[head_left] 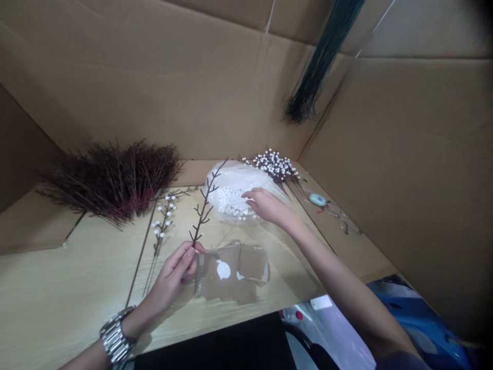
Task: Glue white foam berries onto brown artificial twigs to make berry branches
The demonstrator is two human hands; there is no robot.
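Hands, two, well apart. Left hand [179,264], lower left of centre: fingers closed on a bare twig [202,220], tip upward. Right hand [267,204], centre: fingers bent at white beads [231,204]; grip on one cannot be told. Cardboard scrap [252,262], lower centre, bearing white blob [223,269], possibly wet: a lowered wrist could smear it. Beaded sprig [165,221], left of centre: a swinging forearm might drag it. Plastic bag [246,176], centre: a knock could scatter beads.
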